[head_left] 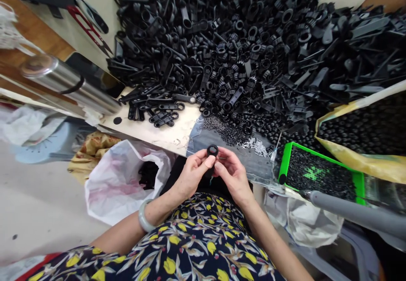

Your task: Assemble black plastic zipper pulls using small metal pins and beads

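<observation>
My left hand (pixel 192 173) and my right hand (pixel 233 175) hold a small black plastic ring-shaped part (pixel 212 151) between their fingertips, just above my lap. The lower side of the part is hidden by my fingers. In front of my hands, a clear plastic sheet (pixel 253 165) carries small silver pins (pixel 252 145) and a patch of tiny dark pieces (pixel 226 131). Beyond it, a large heap of black plastic tabs and rings (pixel 222 48) covers the pale table (pixel 158 133). A jade bangle (pixel 145 215) circles my left wrist.
A green tray of small black pieces (pixel 320 175) and a yellow bag of black beads (pixel 364 133) stand to the right. A white plastic bag (pixel 123 188) sits on the left, below the table edge. Red-handled snips (pixel 89 29) and a steel flask (pixel 69 82) lie at far left.
</observation>
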The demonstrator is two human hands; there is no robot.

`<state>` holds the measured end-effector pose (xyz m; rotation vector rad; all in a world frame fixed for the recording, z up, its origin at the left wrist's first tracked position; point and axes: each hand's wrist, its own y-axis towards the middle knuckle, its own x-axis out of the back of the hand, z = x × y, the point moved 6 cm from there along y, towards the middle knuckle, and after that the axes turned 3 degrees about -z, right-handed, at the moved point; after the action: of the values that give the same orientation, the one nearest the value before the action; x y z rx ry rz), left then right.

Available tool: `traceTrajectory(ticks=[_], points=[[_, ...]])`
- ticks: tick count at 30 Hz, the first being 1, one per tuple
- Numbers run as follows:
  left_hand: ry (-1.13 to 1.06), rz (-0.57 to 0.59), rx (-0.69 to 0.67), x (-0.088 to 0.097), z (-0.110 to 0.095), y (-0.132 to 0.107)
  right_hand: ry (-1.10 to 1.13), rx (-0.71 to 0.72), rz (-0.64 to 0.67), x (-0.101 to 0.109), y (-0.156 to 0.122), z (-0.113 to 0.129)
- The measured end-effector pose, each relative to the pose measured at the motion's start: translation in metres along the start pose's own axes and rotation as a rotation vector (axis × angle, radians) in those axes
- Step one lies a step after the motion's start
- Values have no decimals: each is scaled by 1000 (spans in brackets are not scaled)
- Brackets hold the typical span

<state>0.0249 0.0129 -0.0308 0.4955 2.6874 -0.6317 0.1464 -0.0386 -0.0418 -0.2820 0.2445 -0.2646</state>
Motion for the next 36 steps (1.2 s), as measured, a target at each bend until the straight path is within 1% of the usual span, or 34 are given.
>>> traceTrajectory(ticks=[2, 4, 6, 9, 12, 15, 19, 21, 23, 26, 27, 28, 29, 30, 31, 32, 34, 35, 36], points=[[-13, -65, -11, 4, -5, 1, -52, 44, -36, 4, -4, -1], [6, -101, -33, 7, -10, 0, -141, 67, -39, 6, -8, -2], [25, -82, -45, 6, -12, -2, -257, 94, 16, 1, -9, -1], [26, -31, -34, 3, -11, -5, -378, 188, 101, -10, -5, 9], [11, -38, -50, 4, -9, -8, -441, 303, 140, -19, 1, 20], [-15, -60, -90, 6, -9, -8, -499, 394, 113, -25, 2, 28], [-46, -84, -120, 5, -9, -6, -452, 413, 10, -28, -1, 29], [-71, -69, -104, 5, -8, -4, -388, 393, -18, -26, -4, 26], [-100, -16, -78, 4, -7, -1, -255, 305, 41, -24, -5, 18], [-125, 118, -41, 4, -5, 8, 64, 26, 191, -18, -7, -1], [-112, 164, -35, 5, -4, 11, 141, -52, 203, -14, -6, -6], [-85, 208, -32, 6, -3, 15, 172, -90, 189, -6, -5, -8], [-47, 250, -30, 9, -3, 19, 141, -83, 155, 4, -3, -7], [-1, 285, -37, 12, -3, 23, 47, -29, 110, 16, 1, -3], [44, 306, -57, 16, -5, 26, -99, 66, 58, 29, 4, 4], [88, 302, -100, 22, -9, 28, -282, 178, 14, 41, 7, 12], [198, 218, -262, 33, -22, 30, -692, 395, -20, 56, 10, 25], [288, 164, -361, 35, -29, 29, -874, 481, -19, 60, 10, 28], [409, 132, -459, 33, -34, 26, -1018, 545, -7, 63, 10, 30]])
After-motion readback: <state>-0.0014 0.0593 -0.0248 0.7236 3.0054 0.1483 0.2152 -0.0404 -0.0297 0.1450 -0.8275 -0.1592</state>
